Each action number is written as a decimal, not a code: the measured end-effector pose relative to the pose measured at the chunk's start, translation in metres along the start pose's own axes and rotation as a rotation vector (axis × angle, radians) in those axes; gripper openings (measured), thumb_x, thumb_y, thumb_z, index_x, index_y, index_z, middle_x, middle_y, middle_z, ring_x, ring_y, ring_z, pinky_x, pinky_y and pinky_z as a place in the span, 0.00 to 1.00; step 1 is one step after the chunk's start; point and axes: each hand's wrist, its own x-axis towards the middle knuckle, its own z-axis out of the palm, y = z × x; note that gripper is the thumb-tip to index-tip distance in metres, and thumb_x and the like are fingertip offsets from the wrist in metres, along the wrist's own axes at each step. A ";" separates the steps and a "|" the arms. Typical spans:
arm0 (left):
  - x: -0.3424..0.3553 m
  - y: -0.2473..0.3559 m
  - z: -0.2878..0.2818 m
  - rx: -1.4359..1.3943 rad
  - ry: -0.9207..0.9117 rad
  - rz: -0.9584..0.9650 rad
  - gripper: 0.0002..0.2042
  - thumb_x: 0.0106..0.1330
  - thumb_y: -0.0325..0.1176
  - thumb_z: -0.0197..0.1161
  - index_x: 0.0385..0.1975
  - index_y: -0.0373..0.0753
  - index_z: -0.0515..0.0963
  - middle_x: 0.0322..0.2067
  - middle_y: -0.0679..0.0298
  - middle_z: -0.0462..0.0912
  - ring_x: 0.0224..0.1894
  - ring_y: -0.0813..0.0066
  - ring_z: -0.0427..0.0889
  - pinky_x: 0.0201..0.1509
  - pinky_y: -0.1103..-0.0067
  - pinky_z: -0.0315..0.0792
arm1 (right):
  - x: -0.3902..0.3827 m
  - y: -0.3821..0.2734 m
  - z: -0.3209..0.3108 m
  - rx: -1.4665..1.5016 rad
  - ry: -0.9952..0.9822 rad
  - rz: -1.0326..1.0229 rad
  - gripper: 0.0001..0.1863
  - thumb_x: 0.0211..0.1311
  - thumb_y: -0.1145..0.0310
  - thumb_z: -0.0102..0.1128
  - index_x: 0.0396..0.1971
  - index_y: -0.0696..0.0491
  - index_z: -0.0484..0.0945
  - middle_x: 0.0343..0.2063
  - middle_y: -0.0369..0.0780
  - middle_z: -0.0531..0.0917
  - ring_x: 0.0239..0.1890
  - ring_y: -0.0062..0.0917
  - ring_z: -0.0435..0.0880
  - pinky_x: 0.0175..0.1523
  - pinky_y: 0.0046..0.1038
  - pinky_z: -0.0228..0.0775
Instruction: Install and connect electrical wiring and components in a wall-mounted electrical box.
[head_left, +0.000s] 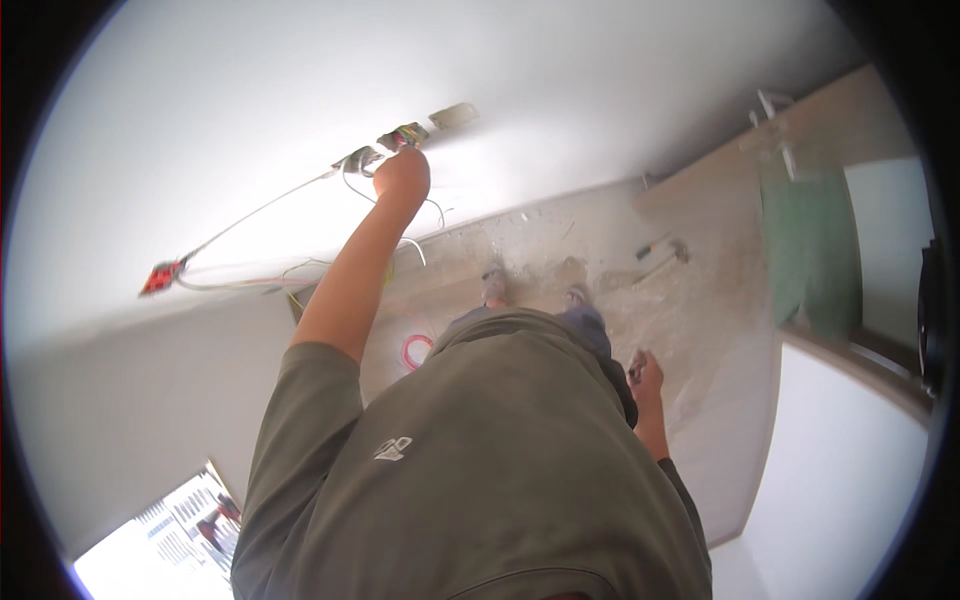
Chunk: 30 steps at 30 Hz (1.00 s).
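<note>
My left hand (pixel 402 176) is raised to the white wall, its fingers curled in at a row of electrical box openings. Bundled coloured wires (pixel 405 136) stick out of the opening just above it. Loose grey cable (pixel 352 178) hangs from the neighbouring opening, beside my wrist. What the left fingers hold is hidden behind the hand. Low by my right side, my right hand (pixel 650 374) is closed around a small dark object (pixel 636 370), too blurred to name.
A red box (pixel 162 277) with cables sits in the wall at left. On the dusty floor lie a coil of red wire (pixel 416 351) and a hammer-like tool (pixel 662 262). Green cloth (pixel 812 240) hangs at right. A bright window (pixel 160 535) is at lower left.
</note>
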 end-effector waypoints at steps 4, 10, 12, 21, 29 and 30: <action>-0.013 0.019 -0.010 0.074 -0.021 -0.017 0.14 0.68 0.32 0.48 0.46 0.33 0.77 0.42 0.48 0.84 0.45 0.56 0.85 0.47 0.67 0.78 | 0.021 -0.041 -0.038 -0.240 0.027 -0.039 0.11 0.62 0.60 0.55 0.29 0.52 0.80 0.16 0.30 0.74 0.13 0.14 0.64 0.18 0.18 0.51; -0.020 0.018 0.032 -0.273 0.006 -0.227 0.18 0.66 0.38 0.49 0.49 0.31 0.73 0.44 0.45 0.82 0.49 0.50 0.82 0.54 0.65 0.74 | 0.068 -0.096 -0.131 -0.720 -0.079 -0.288 0.10 0.59 0.62 0.57 0.24 0.53 0.78 0.15 0.33 0.74 0.14 0.15 0.66 0.18 0.20 0.53; -0.039 0.005 0.075 -0.554 0.059 -0.300 0.24 0.64 0.44 0.51 0.53 0.31 0.69 0.43 0.45 0.82 0.49 0.48 0.81 0.58 0.61 0.70 | 0.068 -0.105 -0.132 -0.724 -0.098 -0.263 0.10 0.59 0.64 0.57 0.24 0.54 0.77 0.15 0.33 0.74 0.15 0.15 0.67 0.18 0.21 0.53; -0.242 -0.062 0.253 -0.180 -0.209 0.231 0.11 0.60 0.33 0.54 0.33 0.36 0.82 0.37 0.52 0.83 0.41 0.59 0.83 0.44 0.69 0.77 | 0.095 -0.144 -0.061 -0.632 -0.523 -0.080 0.08 0.66 0.66 0.52 0.38 0.52 0.78 0.20 0.30 0.70 0.21 0.15 0.65 0.29 0.24 0.62; -0.386 -0.076 0.228 -0.701 -0.491 -0.690 0.15 0.65 0.38 0.52 0.39 0.35 0.81 0.41 0.49 0.83 0.44 0.54 0.82 0.50 0.65 0.76 | 0.115 -0.158 0.011 -0.729 -0.562 0.084 0.12 0.65 0.60 0.59 0.24 0.48 0.74 0.16 0.31 0.67 0.18 0.19 0.68 0.24 0.26 0.65; -0.390 -0.092 0.256 -0.478 -0.424 -0.392 0.16 0.65 0.39 0.51 0.40 0.35 0.81 0.41 0.48 0.82 0.45 0.52 0.81 0.51 0.63 0.75 | 0.126 -0.155 0.006 -0.731 -0.526 0.094 0.15 0.65 0.59 0.59 0.20 0.46 0.69 0.16 0.32 0.67 0.17 0.21 0.68 0.23 0.27 0.65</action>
